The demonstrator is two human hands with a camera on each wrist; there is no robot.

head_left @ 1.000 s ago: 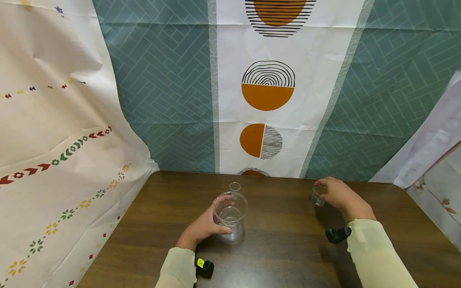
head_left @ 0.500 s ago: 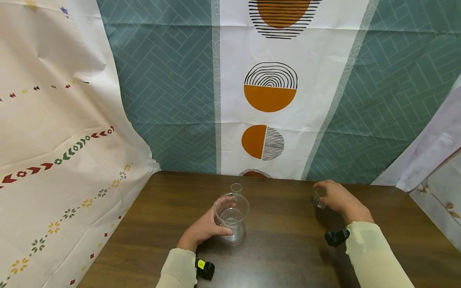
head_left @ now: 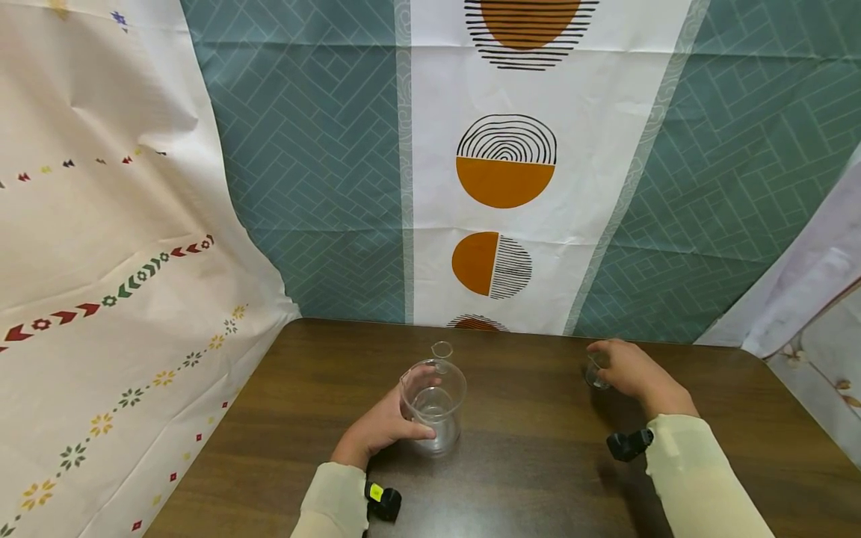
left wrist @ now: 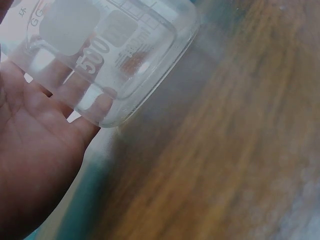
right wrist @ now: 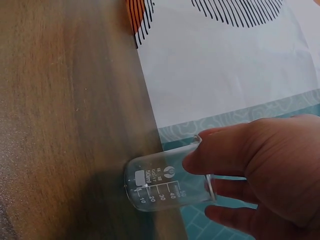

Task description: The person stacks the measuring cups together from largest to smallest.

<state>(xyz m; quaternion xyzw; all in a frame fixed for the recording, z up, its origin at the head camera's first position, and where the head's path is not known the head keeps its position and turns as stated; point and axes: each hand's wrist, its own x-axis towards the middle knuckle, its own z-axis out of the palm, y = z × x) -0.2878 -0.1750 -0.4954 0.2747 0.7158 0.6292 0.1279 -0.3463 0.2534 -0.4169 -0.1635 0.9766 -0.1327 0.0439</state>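
A large clear glass beaker (head_left: 444, 418), marked 500 ml, stands upright near the table's middle. My left hand (head_left: 385, 423) grips it from the left, with the thumb on the near side and the fingers round the far side. Through its glass the fingers (left wrist: 65, 82) show in the left wrist view. Far to the right, my right hand (head_left: 635, 373) holds a small glass beaker (right wrist: 160, 184) near its rim, thumb on one side and fingers on the other. Its scale reads up to 50 ml, and its base is at the tabletop. Both beakers look empty.
Just behind the large beaker is another small glass vessel (head_left: 442, 350), its lower part hidden. The brown wooden table (head_left: 525, 463) ends at a patterned curtain (head_left: 336, 187) at the back. A pale cloth (head_left: 134, 299) hangs along the left side.
The head view has shifted very slightly. Both hands keep their hold on the beakers, which stay in nearly the same places.
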